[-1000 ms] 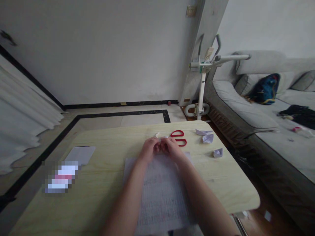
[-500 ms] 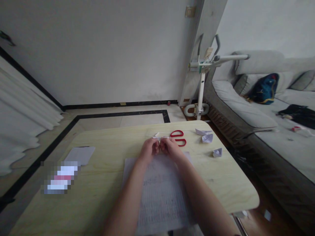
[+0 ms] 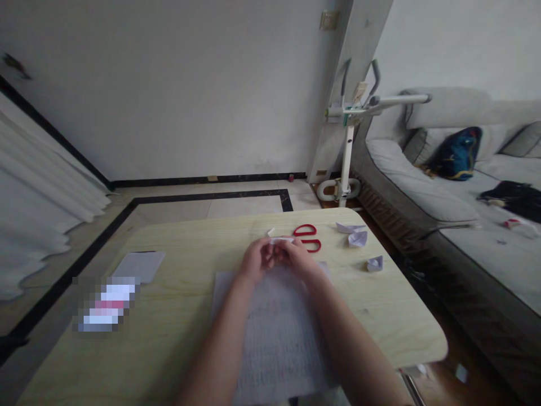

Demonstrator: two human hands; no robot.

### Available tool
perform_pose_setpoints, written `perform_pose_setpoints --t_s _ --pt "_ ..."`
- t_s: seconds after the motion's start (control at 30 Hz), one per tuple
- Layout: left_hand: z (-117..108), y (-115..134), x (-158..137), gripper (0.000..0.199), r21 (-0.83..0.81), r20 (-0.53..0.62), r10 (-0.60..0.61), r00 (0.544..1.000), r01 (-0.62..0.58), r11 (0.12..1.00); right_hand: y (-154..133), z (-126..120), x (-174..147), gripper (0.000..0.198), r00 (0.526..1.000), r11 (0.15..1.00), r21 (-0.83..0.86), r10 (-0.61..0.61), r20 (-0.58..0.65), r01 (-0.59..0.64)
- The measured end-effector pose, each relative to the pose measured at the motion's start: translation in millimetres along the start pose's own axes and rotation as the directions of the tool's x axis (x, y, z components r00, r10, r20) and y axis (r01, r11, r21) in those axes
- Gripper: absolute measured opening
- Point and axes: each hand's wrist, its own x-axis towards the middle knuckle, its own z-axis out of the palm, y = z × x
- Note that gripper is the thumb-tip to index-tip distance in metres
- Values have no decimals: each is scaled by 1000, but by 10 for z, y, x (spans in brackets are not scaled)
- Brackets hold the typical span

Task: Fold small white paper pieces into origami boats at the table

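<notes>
My left hand (image 3: 256, 259) and my right hand (image 3: 296, 256) meet above the far edge of a written sheet of paper (image 3: 279, 338). Between their fingertips they pinch a small piece of white paper (image 3: 281, 239), mostly covered by the fingers. Just beyond my right hand lie scissors with red handles (image 3: 310, 245); their blades are hidden. A small white scrap (image 3: 270, 232) shows past my left hand. Folded paper pieces (image 3: 357, 239) sit toward the table's far right corner, and a small folded paper boat (image 3: 375, 263) stands nearer.
The pale wooden table (image 3: 181, 321) has rounded corners. On its left are a white pad (image 3: 141, 267) and a pixelated bright object (image 3: 107, 304). A grey sofa (image 3: 422, 186) stands to the right, and white exercise equipment (image 3: 347, 146) behind the table.
Both hands stay over the sheet. My fingers have shifted on the small paper, and more of its white top edge shows between them. The view has moved slightly.
</notes>
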Motion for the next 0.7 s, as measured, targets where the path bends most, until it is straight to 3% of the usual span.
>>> perform_pose_setpoints --t_s 0.27,0.5,0.7 --pt "6 52 -3 40 -7 -12 26 1000 -26 1000 55 -1 41 34 991 993 115 48 -125 -34" --pt "6 9 -5 44 76 14 83 996 -84 994 34 -15 39 36 992 991 136 37 -120 -20" --pt "-15 23 1 42 17 37 25 999 -26 1000 29 1 37 43 991 993 115 52 -126 -38"
